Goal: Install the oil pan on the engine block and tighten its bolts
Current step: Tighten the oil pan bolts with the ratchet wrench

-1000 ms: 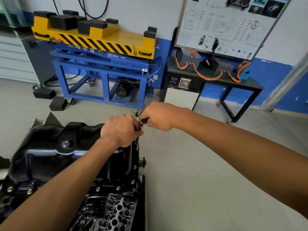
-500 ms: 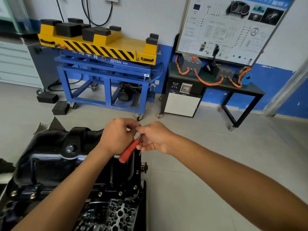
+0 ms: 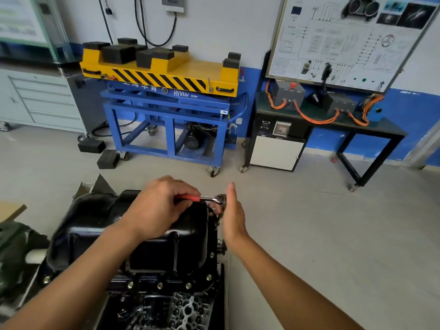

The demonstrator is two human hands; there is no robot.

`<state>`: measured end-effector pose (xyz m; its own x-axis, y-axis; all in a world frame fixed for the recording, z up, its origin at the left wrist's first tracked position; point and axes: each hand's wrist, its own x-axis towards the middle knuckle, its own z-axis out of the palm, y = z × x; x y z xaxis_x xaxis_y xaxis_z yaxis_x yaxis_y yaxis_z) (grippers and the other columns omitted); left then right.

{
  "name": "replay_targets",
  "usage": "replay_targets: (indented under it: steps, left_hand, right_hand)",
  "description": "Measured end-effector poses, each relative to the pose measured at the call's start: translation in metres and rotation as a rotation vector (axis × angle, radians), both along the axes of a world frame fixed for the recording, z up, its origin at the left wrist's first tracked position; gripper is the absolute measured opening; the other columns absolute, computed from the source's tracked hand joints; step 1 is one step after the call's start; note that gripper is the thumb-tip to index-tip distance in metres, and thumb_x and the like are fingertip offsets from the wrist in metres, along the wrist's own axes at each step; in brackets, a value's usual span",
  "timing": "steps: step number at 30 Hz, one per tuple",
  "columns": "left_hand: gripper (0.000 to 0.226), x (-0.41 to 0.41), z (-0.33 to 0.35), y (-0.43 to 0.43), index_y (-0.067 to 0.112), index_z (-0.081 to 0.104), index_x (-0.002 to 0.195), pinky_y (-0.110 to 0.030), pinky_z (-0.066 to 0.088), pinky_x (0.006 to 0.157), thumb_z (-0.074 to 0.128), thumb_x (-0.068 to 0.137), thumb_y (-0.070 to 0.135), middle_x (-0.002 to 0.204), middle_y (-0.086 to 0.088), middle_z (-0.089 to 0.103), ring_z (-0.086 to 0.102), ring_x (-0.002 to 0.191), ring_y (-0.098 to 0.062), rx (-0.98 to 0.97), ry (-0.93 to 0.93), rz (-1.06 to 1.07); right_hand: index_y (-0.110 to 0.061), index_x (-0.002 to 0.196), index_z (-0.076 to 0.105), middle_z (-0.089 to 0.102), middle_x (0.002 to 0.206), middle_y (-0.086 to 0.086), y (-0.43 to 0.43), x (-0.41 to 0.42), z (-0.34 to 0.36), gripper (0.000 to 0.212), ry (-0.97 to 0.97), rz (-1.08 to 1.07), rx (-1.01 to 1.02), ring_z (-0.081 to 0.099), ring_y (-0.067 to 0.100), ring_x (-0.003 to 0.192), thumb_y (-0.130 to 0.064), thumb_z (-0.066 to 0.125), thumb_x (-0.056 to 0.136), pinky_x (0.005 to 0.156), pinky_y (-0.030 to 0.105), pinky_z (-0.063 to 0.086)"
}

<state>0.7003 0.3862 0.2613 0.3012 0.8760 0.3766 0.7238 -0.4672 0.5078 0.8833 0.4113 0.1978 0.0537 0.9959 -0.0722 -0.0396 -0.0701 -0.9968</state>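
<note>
A grey cabinet [image 3: 45, 103] stands against the wall at far left, well apart from the work. Nearer, the black pan [image 3: 95, 225] sits on the block [image 3: 181, 310]. Bright bolts [image 3: 160, 285] line its near flange, so the pan looks placed and the tightening under way.

The left hand [image 3: 157, 210] lies over the pan's far right corner, fingers clamped round the red grip of the ratchet [image 3: 209, 198]. The chrome head of the ratchet juts out to the right. A dark shaft seems to drop from that head toward the right flange, but the socket end is hidden. The right hand [image 3: 233, 217] stands just beside the head, fingers straight and together, palm toward the tool, holding nothing. I cannot tell whether it touches the head.

The step in hand looks like running down a bolt on the right flange. To do it well:

- Put the right palm on the head, so the long shaft stays square to the bolt.
- Swing the grip in short arcs, since the pan wall is close to the knuckles.
- Snug each bolt first, then go round again evenly rather than finishing one side.

A tilted socket could slip and round the bolt head.

Behind, a yellow-and-blue cart [image 3: 166, 75] and a board [image 3: 352, 39] stand far back.
</note>
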Motion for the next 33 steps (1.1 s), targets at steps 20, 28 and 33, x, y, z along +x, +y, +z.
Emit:
replay_targets:
  steps: [20, 28, 33]
  left_hand:
    - [0.049, 0.041, -0.018, -0.070, 0.030, 0.064, 0.125, -0.030, 0.055, 0.076, 0.078, 0.078, 0.039, 0.105, 0.016, 0.056, 0.058, 0.089, -0.004, -0.006, 0.046, -0.079]
    - [0.044, -0.010, 0.008, -0.018, 0.022, 0.071, 0.123, -0.039, 0.050, 0.092, 0.079, 0.082, 0.008, 0.111, 0.006, 0.071, 0.059, 0.099, -0.019, 0.033, 0.195, -0.095]
    - [0.040, -0.012, 0.020, 0.024, 0.020, 0.072, 0.119, -0.028, 0.046, 0.093, 0.082, 0.081, 0.010, 0.113, 0.002, 0.072, 0.063, 0.099, -0.015, -0.057, 0.102, 0.020]
  right_hand:
    - [-0.028, 0.047, 0.035, 0.036, 0.051, -0.004, 0.012, -0.017, -0.031, 0.050, 0.007, -0.143, 0.052, 0.031, 0.012, 0.048, -0.035, 0.043, 0.095, 0.048, 0.027, 0.031]
    - [-0.027, 0.044, 0.035, 0.033, 0.047, -0.006, 0.012, -0.011, -0.025, 0.057, 0.038, -0.066, 0.004, 0.027, 0.011, 0.046, -0.008, 0.031, 0.097, 0.048, 0.027, 0.024]
    - [-0.024, 0.049, 0.032, 0.030, 0.050, -0.001, 0.010, -0.011, -0.029, 0.037, 0.008, -0.042, 0.030, 0.025, 0.013, 0.048, -0.018, 0.031, 0.085, 0.049, 0.028, 0.021]
